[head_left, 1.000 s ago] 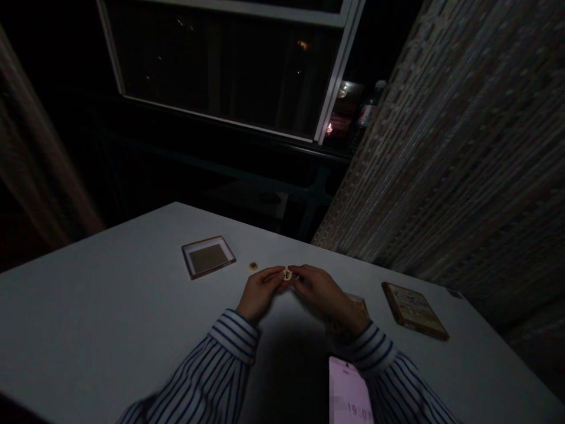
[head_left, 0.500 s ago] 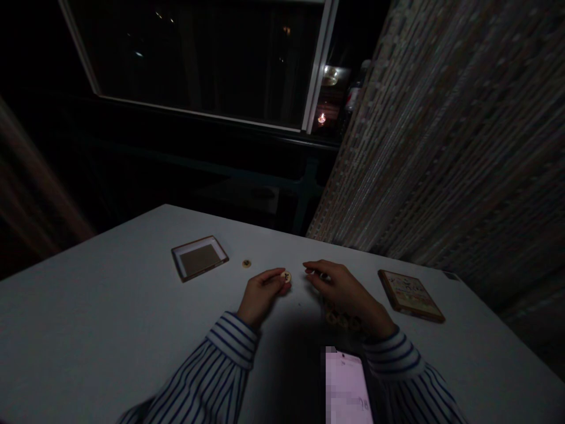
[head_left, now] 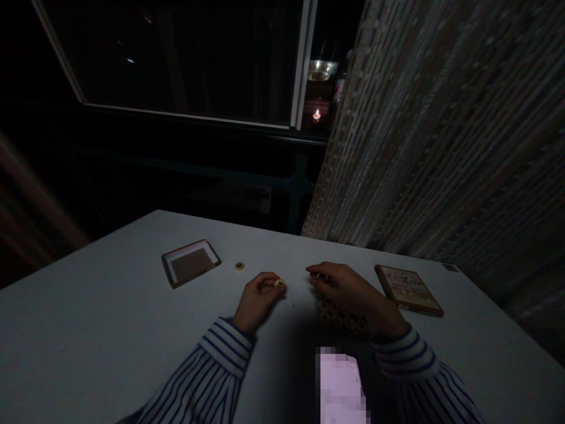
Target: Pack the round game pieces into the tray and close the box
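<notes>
My left hand [head_left: 258, 299] pinches a round wooden game piece [head_left: 279, 283] with a dark mark, tilted between thumb and fingertips just above the table. To the right, my right hand [head_left: 342, 285] is curled, thumb and forefinger close together, with a small pale bit between them that is too dark to identify. Beneath this hand sit several similar round pieces [head_left: 338, 320] packed together, partly hidden by the palm and in shadow. One more loose piece [head_left: 239, 266] lies on the white table [head_left: 110, 306], beyond my left hand.
An open shallow box tray [head_left: 190, 265] lies at the left. A printed box lid [head_left: 410, 290] rests at the right. Close to me is a lit phone [head_left: 342, 386]. A string curtain [head_left: 375, 147] hangs beyond the table's far right edge, beside a dark window [head_left: 185, 65].
The piece in my left hand has tipped, so its face shows less. My right hand has shifted slightly, baring more of the pieces below it. The head view has turned a little.
</notes>
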### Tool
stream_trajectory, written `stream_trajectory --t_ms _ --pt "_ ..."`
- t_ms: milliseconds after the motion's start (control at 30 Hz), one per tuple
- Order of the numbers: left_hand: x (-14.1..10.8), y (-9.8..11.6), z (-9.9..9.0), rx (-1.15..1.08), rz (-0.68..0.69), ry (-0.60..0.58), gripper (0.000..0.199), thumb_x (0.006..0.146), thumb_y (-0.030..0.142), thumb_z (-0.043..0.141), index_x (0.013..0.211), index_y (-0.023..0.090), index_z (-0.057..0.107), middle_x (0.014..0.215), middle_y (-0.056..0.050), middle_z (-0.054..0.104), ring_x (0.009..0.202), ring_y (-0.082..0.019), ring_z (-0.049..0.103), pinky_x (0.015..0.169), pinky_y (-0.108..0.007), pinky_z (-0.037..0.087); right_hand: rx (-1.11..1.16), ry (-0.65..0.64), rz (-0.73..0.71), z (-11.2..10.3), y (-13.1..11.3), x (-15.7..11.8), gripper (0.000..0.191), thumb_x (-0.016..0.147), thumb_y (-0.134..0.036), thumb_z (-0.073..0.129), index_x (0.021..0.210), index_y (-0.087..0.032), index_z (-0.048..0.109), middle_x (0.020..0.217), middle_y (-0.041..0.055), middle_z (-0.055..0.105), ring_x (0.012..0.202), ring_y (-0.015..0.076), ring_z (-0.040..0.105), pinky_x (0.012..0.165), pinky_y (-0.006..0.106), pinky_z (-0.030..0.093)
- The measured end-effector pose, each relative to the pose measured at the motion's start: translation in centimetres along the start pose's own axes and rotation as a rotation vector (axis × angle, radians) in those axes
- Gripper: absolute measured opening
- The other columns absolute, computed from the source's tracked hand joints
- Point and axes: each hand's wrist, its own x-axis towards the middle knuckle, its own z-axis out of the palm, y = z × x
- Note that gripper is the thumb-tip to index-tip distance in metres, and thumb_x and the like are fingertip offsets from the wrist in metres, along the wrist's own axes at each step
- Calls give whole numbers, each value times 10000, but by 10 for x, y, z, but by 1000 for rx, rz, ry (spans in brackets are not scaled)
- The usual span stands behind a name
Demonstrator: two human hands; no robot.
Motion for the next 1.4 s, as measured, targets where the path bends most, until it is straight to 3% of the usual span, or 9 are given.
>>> stream_trajectory --t_ms 567,1133,1400 --pt "-2 -3 2 -28 -19 -17 218 665 278 690 786 126 592 725 -20 655 646 -122 629 670 -248 501 -114 -124 47 -21 4 -15 352 830 -324 464 1137 -210 594 1064 65 652 960 212 594 808 305 440" --pt "-8 8 39 -38 -77 -69 331 688 309 678 944 108 615 875 -89 694 771 -173 660 749 -282 507 -120 -102 71 -37 0 -23 367 824 -300 459 1154 -196 581 1042 75 653 937 197 588 788 289 425" --pt "0 10 61 -21 -13 -35 354 654 290 702 955 114 640 898 -88 691 761 -175 661 758 -294 506 -141 -98 91 -40 7 -27 372 822 -321 462 1159 -208 571 1002 64 664 932 199 591 799 307 422"
